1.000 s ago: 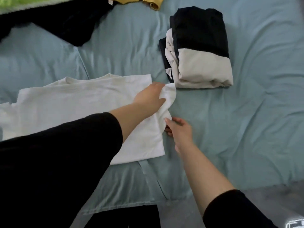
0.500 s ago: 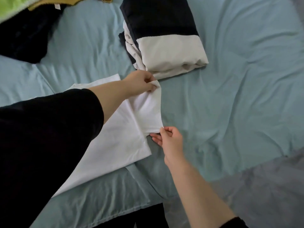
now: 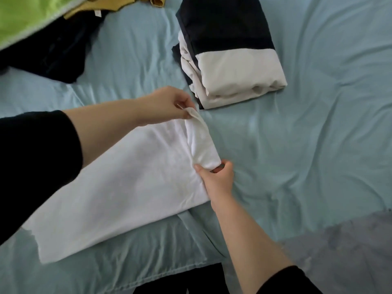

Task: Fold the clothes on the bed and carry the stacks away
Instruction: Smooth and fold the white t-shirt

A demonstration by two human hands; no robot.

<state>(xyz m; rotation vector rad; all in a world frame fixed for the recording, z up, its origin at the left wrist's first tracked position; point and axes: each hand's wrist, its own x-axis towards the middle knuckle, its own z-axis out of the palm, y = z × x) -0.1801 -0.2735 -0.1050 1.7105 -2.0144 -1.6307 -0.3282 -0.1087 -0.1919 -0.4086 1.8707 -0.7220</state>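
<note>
Folded stack point(image 3: 231, 60) on bed point(image 3: 318, 134), beyond shirt point(image 3: 127, 183)

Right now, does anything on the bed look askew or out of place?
The folded black-and-cream fabric stack is ragged: lower layers poke out along its left edge. The white shirt is merely mid-fold, pinched by left hand and right hand.

Grey floor point(image 3: 350, 262) shows beyond the near right corner of the bed point(image 3: 131, 49). A creased pale blue sheet point(image 3: 314, 149) covers it, its hem running along the near edge. A bright green cloth point(image 3: 19, 15) lies at the far left corner.
</note>
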